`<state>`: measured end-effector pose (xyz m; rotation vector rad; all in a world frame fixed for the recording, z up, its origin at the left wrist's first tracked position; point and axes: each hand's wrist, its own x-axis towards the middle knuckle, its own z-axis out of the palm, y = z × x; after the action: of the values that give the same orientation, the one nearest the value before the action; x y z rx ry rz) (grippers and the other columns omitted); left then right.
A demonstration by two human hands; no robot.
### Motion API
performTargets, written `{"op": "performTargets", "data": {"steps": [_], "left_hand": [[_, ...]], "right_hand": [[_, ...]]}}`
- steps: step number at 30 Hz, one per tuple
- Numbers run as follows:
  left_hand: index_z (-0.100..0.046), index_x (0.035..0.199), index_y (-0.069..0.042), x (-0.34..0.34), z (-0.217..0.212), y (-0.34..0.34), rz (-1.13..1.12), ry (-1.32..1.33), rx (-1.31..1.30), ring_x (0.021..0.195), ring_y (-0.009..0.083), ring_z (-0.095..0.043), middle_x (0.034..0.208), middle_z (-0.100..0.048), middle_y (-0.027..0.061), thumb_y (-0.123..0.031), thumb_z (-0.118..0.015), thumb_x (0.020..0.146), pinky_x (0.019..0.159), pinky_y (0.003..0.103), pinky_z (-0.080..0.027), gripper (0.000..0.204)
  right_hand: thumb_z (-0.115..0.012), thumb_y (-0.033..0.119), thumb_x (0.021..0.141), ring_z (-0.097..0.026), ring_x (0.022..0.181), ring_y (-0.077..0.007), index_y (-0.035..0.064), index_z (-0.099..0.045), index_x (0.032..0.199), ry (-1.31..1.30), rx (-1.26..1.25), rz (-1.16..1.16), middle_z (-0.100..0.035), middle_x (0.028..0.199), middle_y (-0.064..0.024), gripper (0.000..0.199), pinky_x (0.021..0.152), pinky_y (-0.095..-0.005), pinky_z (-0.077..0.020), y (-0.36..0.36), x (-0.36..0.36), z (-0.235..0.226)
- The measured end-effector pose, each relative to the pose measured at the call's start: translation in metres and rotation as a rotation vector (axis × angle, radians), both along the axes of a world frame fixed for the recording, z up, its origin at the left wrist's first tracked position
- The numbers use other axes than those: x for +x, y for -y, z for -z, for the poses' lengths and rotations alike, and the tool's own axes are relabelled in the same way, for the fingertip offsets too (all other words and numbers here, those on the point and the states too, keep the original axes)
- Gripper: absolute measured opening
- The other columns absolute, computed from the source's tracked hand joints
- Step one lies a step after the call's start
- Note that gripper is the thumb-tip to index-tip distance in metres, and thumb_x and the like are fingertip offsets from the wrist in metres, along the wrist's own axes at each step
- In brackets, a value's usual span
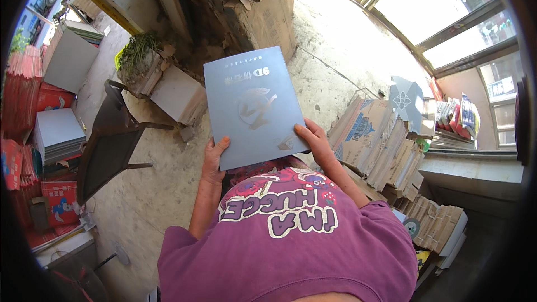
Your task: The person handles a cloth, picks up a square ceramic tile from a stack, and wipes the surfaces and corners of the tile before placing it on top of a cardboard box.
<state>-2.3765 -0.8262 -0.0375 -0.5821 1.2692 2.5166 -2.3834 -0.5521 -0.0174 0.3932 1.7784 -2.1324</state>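
Note:
A large, flat blue-grey folder or hardcover book point(246, 142) is held out in front of my body. Its cover carries pale lettering and a round emblem, all upside down from where I stand. My left hand point(213, 159) grips its lower left edge, thumb on top of the cover. At the lower right edge my right hand point(315, 138) has hold of it the same way. The fingers underneath are hidden by the cover, and its thickness cannot be made out.
A dark brown chair point(106, 140) stands to the left, beside stacked red packages point(19, 95). Ahead are a worn cardboard box point(268, 25) and a pale block-like stack point(176, 95). Flattened cartons point(363, 128) lean at the right, near windows.

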Motion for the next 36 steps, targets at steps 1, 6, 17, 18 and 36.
{"op": "performTargets", "data": {"steps": [1, 6, 17, 18, 36], "left_hand": [[-0.053, 0.120, 0.003, -0.006, 0.000, -0.009, -0.019, 0.008, -0.016, 0.093, 0.0188, -0.063, 0.107, -0.063, 0.0112, -0.019, -0.070, 0.085, 0.082, 0.031, -0.052, 0.045], [-0.055, 0.118, 0.001, -0.042, 0.001, -0.034, -0.062, 0.021, -0.002, 0.093, 0.0178, -0.064, 0.107, -0.064, 0.0099, -0.016, -0.068, 0.086, 0.083, 0.030, -0.052, 0.039], [-0.053, 0.120, 0.004, -0.153, 0.006, -0.065, -0.123, -0.015, 0.019, 0.093, 0.0189, -0.064, 0.108, -0.063, 0.0113, -0.016, -0.066, 0.087, 0.082, 0.031, -0.053, 0.040], [-0.053, 0.120, 0.004, -0.166, 0.009, -0.068, -0.127, -0.014, 0.031, 0.093, 0.0189, -0.064, 0.108, -0.063, 0.0115, -0.017, -0.066, 0.087, 0.082, 0.031, -0.053, 0.041], [-0.057, 0.116, -0.001, -0.355, 0.028, -0.084, -0.192, -0.024, 0.097, 0.090, 0.0162, -0.063, 0.104, -0.064, 0.0082, -0.019, -0.071, 0.085, 0.080, 0.030, -0.052, 0.038]], "right_hand": [[-0.060, 0.029, 0.091, -0.060, 0.088, -0.0089, 0.0004, -0.057, 0.125, 0.019, -0.008, -0.030, -0.066, 0.103, -0.0045, 0.044, 0.076, -0.0220, -0.0468, -0.012, -0.012, -0.001], [-0.059, 0.030, 0.091, -0.060, 0.084, -0.0076, 0.0017, -0.057, 0.125, 0.008, -0.018, -0.053, -0.066, 0.100, -0.0031, 0.044, 0.073, -0.0212, -0.0465, -0.034, -0.064, -0.005], [-0.061, 0.030, 0.091, -0.059, 0.091, -0.0098, 0.0007, -0.059, 0.121, 0.013, -0.045, -0.035, -0.065, 0.102, -0.0044, 0.042, 0.082, -0.0237, -0.0459, -0.056, -0.184, 0.013], [-0.061, 0.030, 0.091, -0.059, 0.091, -0.0097, 0.0008, -0.059, 0.120, 0.012, -0.043, -0.019, -0.065, 0.102, -0.0042, 0.042, 0.082, -0.0235, -0.0458, -0.057, -0.197, 0.012], [-0.063, 0.035, 0.088, -0.054, 0.063, -0.0052, 0.0043, -0.061, 0.105, 0.062, 0.098, -0.069, -0.063, 0.079, -0.0002, 0.035, 0.053, -0.0193, -0.0397, -0.077, -0.386, 0.018]]}}
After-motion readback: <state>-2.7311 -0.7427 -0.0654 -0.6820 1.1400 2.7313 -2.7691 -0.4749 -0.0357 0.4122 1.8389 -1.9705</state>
